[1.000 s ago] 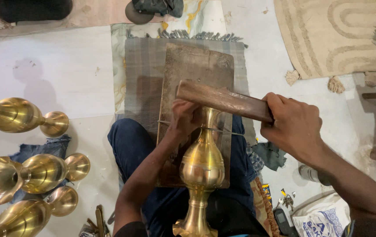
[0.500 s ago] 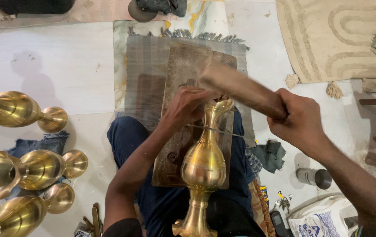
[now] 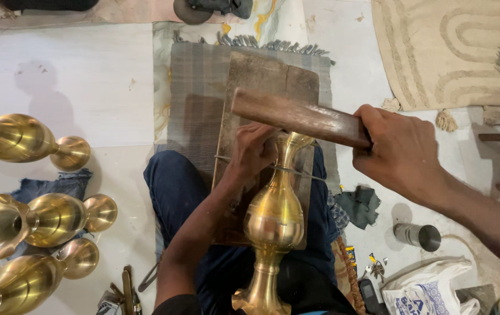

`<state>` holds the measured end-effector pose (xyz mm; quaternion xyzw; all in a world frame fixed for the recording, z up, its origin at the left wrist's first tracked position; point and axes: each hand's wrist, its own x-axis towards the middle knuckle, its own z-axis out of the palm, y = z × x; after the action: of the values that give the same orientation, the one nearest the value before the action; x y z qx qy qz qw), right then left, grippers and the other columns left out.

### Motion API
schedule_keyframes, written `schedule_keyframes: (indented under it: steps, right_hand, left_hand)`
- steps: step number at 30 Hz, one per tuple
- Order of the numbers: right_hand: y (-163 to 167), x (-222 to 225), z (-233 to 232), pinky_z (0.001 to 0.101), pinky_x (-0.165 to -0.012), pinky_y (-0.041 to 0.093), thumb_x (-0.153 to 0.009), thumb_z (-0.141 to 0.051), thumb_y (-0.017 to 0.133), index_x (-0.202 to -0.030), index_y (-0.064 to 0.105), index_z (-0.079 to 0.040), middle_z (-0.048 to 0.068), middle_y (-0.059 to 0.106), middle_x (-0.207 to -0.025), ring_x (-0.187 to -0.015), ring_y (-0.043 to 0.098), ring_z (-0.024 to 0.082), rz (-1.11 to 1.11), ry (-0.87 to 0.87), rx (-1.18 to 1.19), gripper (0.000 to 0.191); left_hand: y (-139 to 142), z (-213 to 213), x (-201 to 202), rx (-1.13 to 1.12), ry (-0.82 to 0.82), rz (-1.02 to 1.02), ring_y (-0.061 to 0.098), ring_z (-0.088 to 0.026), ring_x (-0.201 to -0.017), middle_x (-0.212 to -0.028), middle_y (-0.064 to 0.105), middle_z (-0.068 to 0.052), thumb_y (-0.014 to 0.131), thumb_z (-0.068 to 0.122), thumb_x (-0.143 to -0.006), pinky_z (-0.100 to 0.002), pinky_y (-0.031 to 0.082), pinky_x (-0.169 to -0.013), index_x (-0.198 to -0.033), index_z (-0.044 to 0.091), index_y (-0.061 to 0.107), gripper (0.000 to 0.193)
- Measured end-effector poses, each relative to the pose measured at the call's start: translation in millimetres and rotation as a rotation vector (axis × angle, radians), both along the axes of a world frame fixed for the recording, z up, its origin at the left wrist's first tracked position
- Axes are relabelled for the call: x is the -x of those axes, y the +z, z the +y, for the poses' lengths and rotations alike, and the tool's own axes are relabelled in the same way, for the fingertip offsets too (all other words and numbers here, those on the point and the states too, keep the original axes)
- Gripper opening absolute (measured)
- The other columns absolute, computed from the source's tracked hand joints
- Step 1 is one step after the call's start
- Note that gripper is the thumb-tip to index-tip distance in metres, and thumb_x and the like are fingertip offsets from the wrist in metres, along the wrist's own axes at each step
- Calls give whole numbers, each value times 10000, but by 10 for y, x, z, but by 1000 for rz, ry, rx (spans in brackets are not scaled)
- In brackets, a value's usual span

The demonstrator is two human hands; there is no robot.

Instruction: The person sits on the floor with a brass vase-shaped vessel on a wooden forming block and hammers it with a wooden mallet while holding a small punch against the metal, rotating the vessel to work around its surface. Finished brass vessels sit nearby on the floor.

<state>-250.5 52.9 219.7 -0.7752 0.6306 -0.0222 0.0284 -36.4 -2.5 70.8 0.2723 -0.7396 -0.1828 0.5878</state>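
Brass vase (image 3: 274, 219) lies lengthwise 6-to-12 on lap board (image 3: 261, 76); left hand (image 3: 253, 150) clasps its neck; right hand (image 3: 399, 149), at 3, fist-grips wooden mallet (image 3: 296, 116) over the mouth.

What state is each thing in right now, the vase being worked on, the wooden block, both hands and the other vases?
Brass vase: lying on the lap, neck on the wooden board.
Wooden block: raised above the neck.
Right hand: gripping the block.
Left hand: holding the neck.
Finished brass vases: lying sideways on the floor.

Bright, even overhead light; sharp glare on the brass vases (image 3: 22, 137) at left, a soft shadow on the white floor (image 3: 34, 79), focus crisp.
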Motion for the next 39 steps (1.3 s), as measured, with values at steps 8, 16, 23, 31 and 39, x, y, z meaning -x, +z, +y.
schedule_keyframes:
  steps: [8,16,23,31,39]
  right_hand:
    - [0,-141,-60,485,-596,495,-737,-154,679,-947,599,-72,118,672,-790,-715,659,370,-10,109,25,240]
    - [-14,-109,-38,469,-598,500,-721,-150,718,-947,675,-105,140,676,-705,-677,673,360,-56,-62,-112,234]
    - [-42,-40,-63,461,-580,496,-748,-150,742,-940,647,-68,133,664,-714,-652,647,313,-118,-96,-93,229]
    - [24,-196,-141,482,-613,493,-744,-126,721,-883,619,-79,101,688,-763,-684,663,349,265,-1,-99,179]
    - [35,-455,-183,499,-591,481,-757,-136,699,-922,594,-65,127,674,-773,-684,645,381,167,99,10,208]
  left_hand:
    - [-127,65,17,12,98,50,669,-221,-659,-816,700,-90,551,-62,-803,-398,560,-635,-1133,85,672,381]
    - [-17,-85,-137,-15,-82,141,713,-235,-733,-869,707,-95,565,-40,-791,-360,602,-663,-1188,74,662,425]
    - [51,-184,-303,-114,-209,-63,675,-192,-609,-906,764,-104,596,-107,-799,-303,557,-544,-1177,43,703,421]
    - [-99,-56,-309,-35,-25,-1,734,-323,-939,-1048,747,-147,730,6,-652,-395,595,-820,-1117,54,694,469]
    - [-69,6,-292,-121,-48,98,770,-273,-952,-1040,770,-107,689,-56,-682,-367,618,-816,-1162,43,675,490]
